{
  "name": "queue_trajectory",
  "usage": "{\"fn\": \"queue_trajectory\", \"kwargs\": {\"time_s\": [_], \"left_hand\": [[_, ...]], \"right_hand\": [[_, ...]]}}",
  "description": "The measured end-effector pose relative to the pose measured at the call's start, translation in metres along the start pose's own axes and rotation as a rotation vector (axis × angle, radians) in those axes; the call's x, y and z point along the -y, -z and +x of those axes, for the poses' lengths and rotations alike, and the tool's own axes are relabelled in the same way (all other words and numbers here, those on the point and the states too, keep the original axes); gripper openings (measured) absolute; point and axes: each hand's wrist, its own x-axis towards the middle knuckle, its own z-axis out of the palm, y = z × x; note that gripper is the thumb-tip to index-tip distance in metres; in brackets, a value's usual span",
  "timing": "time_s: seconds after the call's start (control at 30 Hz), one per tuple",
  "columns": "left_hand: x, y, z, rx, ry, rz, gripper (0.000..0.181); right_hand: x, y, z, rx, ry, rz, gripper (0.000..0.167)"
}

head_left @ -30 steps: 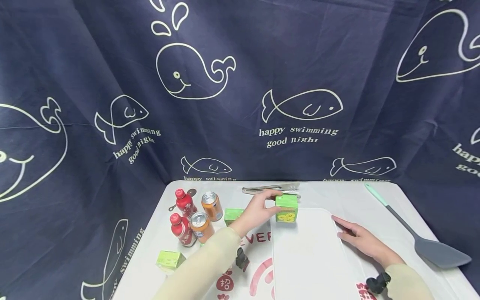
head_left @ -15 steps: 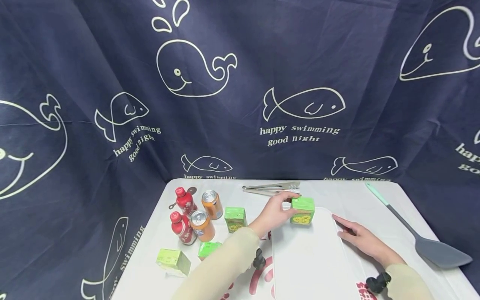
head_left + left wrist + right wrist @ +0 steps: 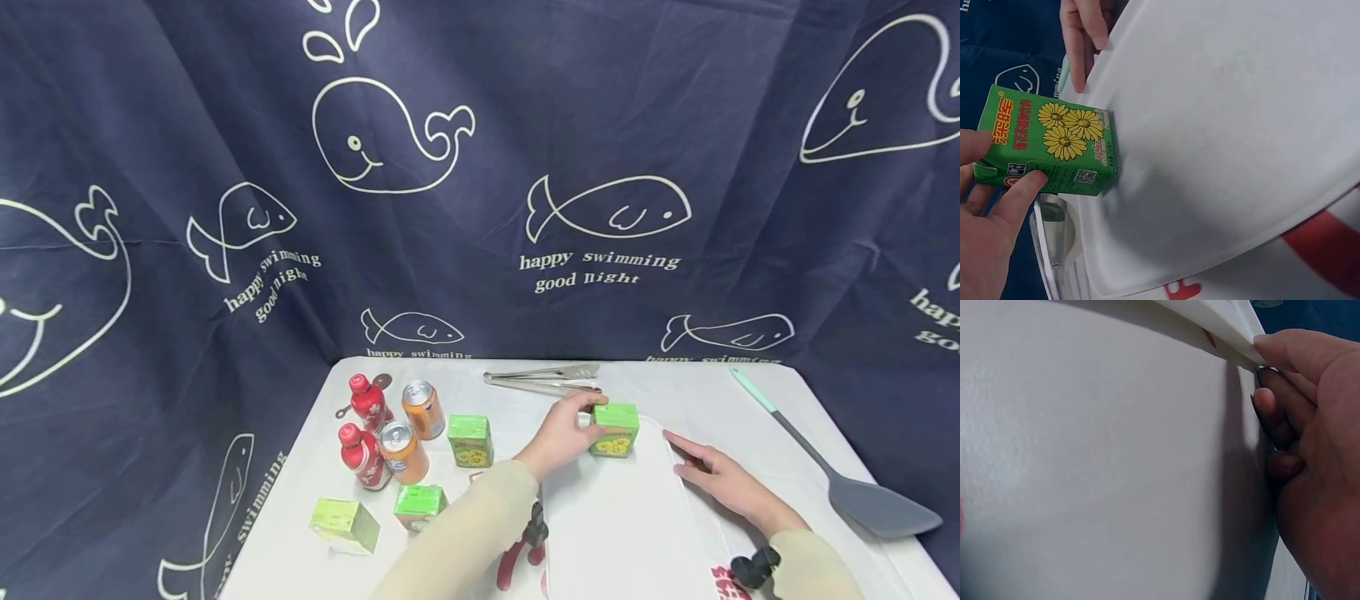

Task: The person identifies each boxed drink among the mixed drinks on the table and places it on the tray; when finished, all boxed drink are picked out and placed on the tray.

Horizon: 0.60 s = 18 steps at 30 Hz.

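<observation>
My left hand (image 3: 564, 433) grips a green drink box (image 3: 615, 431), thumb and fingers at its sides. That upright box is over the far end of a white board (image 3: 615, 517); whether its base touches is unclear. Yellow flowers show on the box (image 3: 1066, 134) in the left wrist view, where my left hand (image 3: 991, 225) holds its end away from the board. My right hand (image 3: 738, 487) touches the board's right edge with extended thumb and fingertips. In the right wrist view, the thumb of my right hand (image 3: 1322, 437) rests against the raised rim (image 3: 1222, 331).
Two red bottles (image 3: 367, 458), two orange cans (image 3: 405, 454) and three more boxes (image 3: 471, 442) stand at left. A small dark spoon (image 3: 382, 382) lies behind them. Metal tongs (image 3: 540, 379) lie at the back, a grey spatula (image 3: 877, 504) at right.
My left hand has carried the green box to the right and slightly nearer, over the board. Its sleeve now covers less of the boxes at left. My right hand has stayed at the edge.
</observation>
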Motion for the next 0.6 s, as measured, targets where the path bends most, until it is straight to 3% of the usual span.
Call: {"fn": "queue_trajectory", "kwargs": {"time_s": [0.23, 0.6], "left_hand": [[0.001, -0.01, 0.0, -0.019, 0.033, -0.018, 0.039], [-0.001, -0.02, 0.004, -0.007, -0.032, 0.007, 0.04]], "right_hand": [[-0.002, 0.0, 0.002, 0.004, 0.01, 0.014, 0.069], [-0.002, 0.0, 0.001, 0.0, 0.005, 0.005, 0.07]]}}
